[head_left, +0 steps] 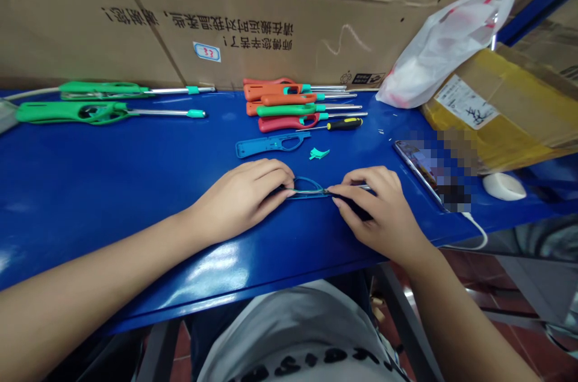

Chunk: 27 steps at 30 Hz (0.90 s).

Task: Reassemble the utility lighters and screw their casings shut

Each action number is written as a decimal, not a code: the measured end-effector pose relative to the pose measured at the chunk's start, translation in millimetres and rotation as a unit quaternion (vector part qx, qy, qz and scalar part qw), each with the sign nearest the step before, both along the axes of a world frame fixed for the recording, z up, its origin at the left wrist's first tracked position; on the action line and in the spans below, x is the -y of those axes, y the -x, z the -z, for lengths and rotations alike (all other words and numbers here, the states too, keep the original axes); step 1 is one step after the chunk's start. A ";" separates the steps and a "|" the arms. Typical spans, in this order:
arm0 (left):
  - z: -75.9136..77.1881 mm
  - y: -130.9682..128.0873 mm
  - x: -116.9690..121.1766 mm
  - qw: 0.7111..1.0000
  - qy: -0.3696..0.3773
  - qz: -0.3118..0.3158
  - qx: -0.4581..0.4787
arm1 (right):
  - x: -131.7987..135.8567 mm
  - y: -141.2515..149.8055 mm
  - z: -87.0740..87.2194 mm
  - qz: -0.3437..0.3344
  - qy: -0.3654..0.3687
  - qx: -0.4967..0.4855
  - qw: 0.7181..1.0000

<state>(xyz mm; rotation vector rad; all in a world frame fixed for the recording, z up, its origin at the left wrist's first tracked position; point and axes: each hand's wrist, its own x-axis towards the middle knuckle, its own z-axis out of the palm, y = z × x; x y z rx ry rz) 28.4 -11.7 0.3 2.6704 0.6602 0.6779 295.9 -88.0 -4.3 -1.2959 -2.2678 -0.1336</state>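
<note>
Low over the blue table, both hands hold an opened blue stick lighter (309,183). My left hand (253,192) is closed around its handle end, covering most of it. At the neck, where the metal tube starts, the fingers of my right hand (377,204) pinch the lighter; part of the tube shows behind them. Just beyond lies the separate blue casing half (266,145), hollow side up. A turquoise trigger piece (319,154) rests to its right. Farther back is a screwdriver (345,124) with a black and yellow handle.
Several orange, red and green stick lighters (289,109) lie in a stack at the back. Two green lighters (103,111) lie at the left. A phone (427,174), a white mouse (504,186), a taped carton (510,111) and a plastic bag (445,48) are at the right. A large cardboard box (149,21) walls the back.
</note>
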 end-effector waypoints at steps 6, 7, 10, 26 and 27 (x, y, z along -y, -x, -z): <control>2.6 -0.9 -1.4 1.000 0.014 0.003 -0.001 | 2.2 13.4 -0.5 -0.016 -0.016 0.019 1.000; 2.5 -1.0 -1.5 1.000 0.014 0.004 -0.001 | 1.6 13.7 -0.1 -0.015 -0.019 0.016 1.000; 2.1 -1.0 -1.6 1.000 0.014 0.007 -0.001 | -0.6 13.5 0.3 -0.005 -0.029 -0.001 1.000; 0.4 -1.5 -0.9 1.000 0.005 0.005 -0.002 | -6.0 19.6 2.4 0.011 0.022 0.013 1.000; 0.3 -1.6 -0.9 1.000 0.004 0.006 -0.002 | -5.9 19.6 2.4 0.010 0.033 0.008 0.999</control>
